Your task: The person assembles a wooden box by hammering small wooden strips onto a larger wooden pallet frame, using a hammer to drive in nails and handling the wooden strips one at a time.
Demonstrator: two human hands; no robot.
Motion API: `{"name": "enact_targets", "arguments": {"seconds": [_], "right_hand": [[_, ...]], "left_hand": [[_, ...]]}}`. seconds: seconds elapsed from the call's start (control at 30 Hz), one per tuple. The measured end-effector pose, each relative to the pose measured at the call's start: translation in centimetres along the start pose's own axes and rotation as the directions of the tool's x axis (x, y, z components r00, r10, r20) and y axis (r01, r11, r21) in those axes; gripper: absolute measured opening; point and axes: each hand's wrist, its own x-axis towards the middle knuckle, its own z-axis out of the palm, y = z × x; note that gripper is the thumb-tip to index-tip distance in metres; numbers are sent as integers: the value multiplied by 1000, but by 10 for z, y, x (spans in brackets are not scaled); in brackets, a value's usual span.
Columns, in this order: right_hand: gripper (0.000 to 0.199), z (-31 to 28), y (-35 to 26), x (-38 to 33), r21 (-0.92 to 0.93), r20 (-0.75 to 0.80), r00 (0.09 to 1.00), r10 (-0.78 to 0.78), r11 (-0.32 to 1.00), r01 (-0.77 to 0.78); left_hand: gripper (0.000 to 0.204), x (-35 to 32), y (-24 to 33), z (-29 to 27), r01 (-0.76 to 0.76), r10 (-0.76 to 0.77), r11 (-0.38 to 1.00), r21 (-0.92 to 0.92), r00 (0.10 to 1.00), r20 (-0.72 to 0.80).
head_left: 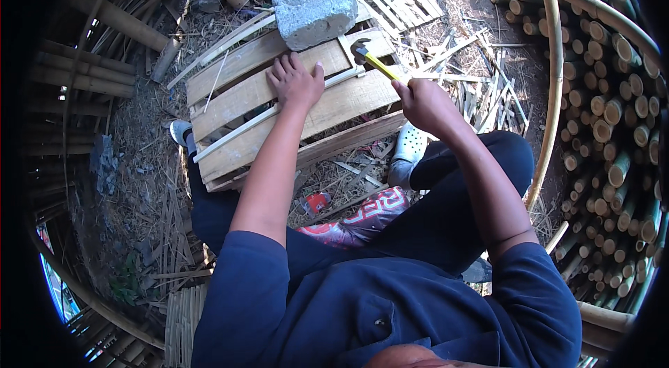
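Head view, clawed hammer (378,66), wooden slats (355,98)

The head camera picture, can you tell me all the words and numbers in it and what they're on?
Red printed wrapping: big letters show, but I don't copy printed words out.
Small red packet: any print is too small to read.
Hammer in the right hand: no words I can read.
I can make out no other writing.
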Motion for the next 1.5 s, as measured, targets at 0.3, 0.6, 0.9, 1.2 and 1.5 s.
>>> {"name": "enact_targets", "arguments": {"seconds": [0.3,0.6,0.9,1.2,1.5], "right_hand": [[56,17,2,1,-58,-108,993,-51,997,45],[51,25,-7,-7,-91,-232,965,-121,991,103],[51,41,4,-7,-45,-295,943,-156,988,149],[49,47,4,-4,-60,-263,958,-116,993,104],[48,50,6,-3,-77,-262,961,-84,995,66]], "left_hand": [[79,-2,4,-8,43,-40,999,-30,994,97],[76,-2,7,-16,106,-105,994,6,983,151],[67,-1,5,-8,82,-81,997,-9,993,81],[63,0,1,1,0,-1,989,-146,1000,-7],[56,1,3,1,-14,10,998,-67,998,-56]]}}
